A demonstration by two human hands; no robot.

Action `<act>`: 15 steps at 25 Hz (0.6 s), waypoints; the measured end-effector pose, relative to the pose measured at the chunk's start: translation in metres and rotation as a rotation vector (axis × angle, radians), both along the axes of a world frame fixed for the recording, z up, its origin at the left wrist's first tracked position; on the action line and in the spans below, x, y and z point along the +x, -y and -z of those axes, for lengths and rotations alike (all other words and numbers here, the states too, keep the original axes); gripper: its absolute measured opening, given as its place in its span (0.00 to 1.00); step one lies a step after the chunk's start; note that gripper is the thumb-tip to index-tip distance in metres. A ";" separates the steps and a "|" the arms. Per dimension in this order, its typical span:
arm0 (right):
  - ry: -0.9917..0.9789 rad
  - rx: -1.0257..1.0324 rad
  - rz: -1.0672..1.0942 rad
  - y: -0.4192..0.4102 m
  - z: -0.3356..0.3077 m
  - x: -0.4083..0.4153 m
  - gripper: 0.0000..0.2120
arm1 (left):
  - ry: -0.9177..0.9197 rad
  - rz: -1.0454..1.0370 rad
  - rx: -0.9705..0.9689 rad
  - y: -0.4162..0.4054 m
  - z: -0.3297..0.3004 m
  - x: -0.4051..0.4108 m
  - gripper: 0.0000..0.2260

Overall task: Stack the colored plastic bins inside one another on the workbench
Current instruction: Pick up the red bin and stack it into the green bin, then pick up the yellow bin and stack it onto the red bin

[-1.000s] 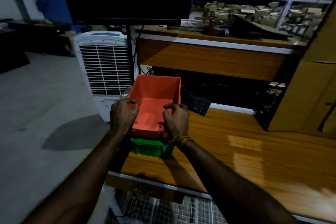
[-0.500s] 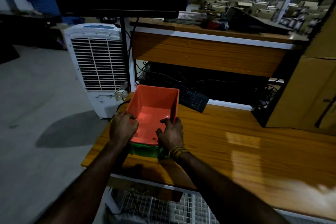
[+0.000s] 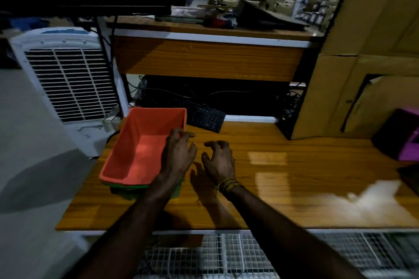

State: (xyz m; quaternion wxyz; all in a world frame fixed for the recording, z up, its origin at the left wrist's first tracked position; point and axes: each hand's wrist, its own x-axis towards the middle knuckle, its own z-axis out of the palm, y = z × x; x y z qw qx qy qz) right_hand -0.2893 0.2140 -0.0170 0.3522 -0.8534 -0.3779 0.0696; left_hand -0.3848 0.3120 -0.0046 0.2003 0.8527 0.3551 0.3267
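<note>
An orange bin (image 3: 140, 149) sits nested inside a green bin (image 3: 127, 191) at the left end of the wooden workbench (image 3: 283, 179); only the green bin's rim and near wall show beneath it. My left hand (image 3: 179, 156) hovers over the orange bin's right wall, fingers spread, holding nothing. Just right of the stack, my right hand (image 3: 218, 158) is above the bare wood with curled, separated fingers and yellow threads at the wrist. A purple bin (image 3: 401, 138) stands at the far right of the workbench.
A black keyboard (image 3: 204, 115) lies behind the orange bin under a wooden shelf (image 3: 208, 56). A white air cooler (image 3: 65, 84) stands on the floor to the left. Cardboard boxes (image 3: 362, 75) rise at the right. Wire mesh (image 3: 226, 253) runs below the bench's front edge.
Both hands have let go of the orange bin and moved right. The orange bin has dropped deeper into the green one. The view has swung right, revealing the purple bin.
</note>
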 end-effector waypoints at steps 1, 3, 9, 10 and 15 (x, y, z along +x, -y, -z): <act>0.005 0.004 0.030 0.011 0.001 0.012 0.18 | 0.000 0.032 0.000 0.011 0.002 0.013 0.13; 0.014 0.000 0.095 0.036 0.004 0.037 0.18 | -0.034 0.087 -0.008 0.035 0.010 0.040 0.14; 0.046 -0.020 0.304 0.132 0.017 0.106 0.17 | -0.161 0.228 -0.047 0.120 0.036 0.125 0.17; 0.044 -0.028 0.342 0.150 0.019 0.119 0.17 | -0.175 0.261 -0.050 0.137 0.039 0.141 0.17; 0.017 -0.037 0.492 0.242 0.026 0.196 0.18 | -0.234 0.424 -0.039 0.224 0.047 0.234 0.19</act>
